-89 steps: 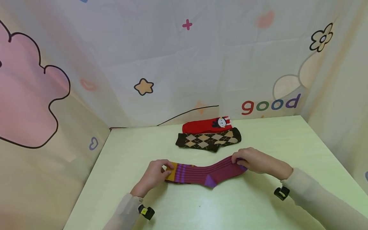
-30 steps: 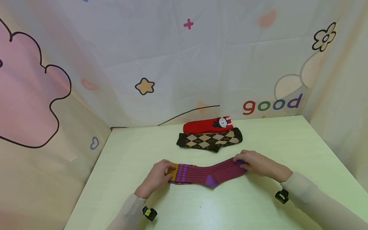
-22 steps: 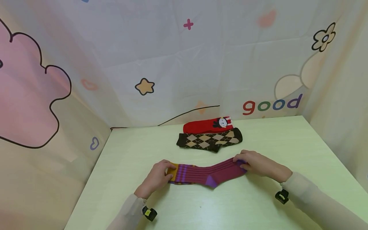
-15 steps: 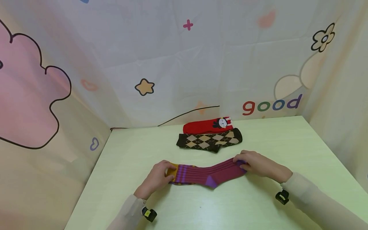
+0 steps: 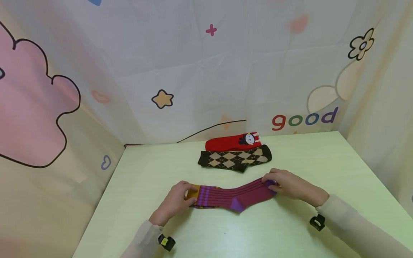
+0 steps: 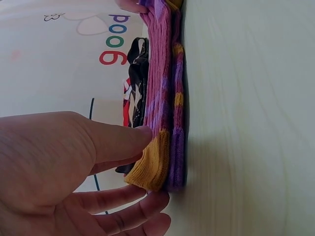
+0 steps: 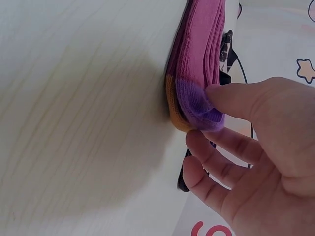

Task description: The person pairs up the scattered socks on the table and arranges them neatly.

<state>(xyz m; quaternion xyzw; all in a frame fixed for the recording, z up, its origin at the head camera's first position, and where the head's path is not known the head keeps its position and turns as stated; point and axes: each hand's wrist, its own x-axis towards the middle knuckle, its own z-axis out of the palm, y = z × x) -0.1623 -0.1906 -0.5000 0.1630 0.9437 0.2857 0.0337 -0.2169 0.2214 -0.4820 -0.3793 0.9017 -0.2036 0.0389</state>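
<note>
A maroon ribbed sock [image 5: 222, 196] with a mustard cuff and purple heel and toe stretches across the near table. Beneath it lies a second sock [image 6: 178, 147], whose purple and mustard edge shows along the side. My left hand [image 5: 175, 199] holds the cuff end, its thumb on the mustard band and the fingertips at the cuff's end and edge. At the other end, my right hand [image 5: 285, 183] pinches the purple toe [image 7: 197, 105] between thumb and fingers, and a mustard toe peeks out below it.
Behind the held pair lie a black argyle sock [image 5: 229, 160] and, farther back, a red sock [image 5: 222, 144] with a cartoon figure. A printed curtain [image 5: 193, 71] borders the pale green table [image 5: 226, 236] at the back and sides.
Since three seconds ago my left hand has shifted slightly right at the cuff, and more of the lower sock's patterned edge shows. Both hands are nearly still over the last second.
</note>
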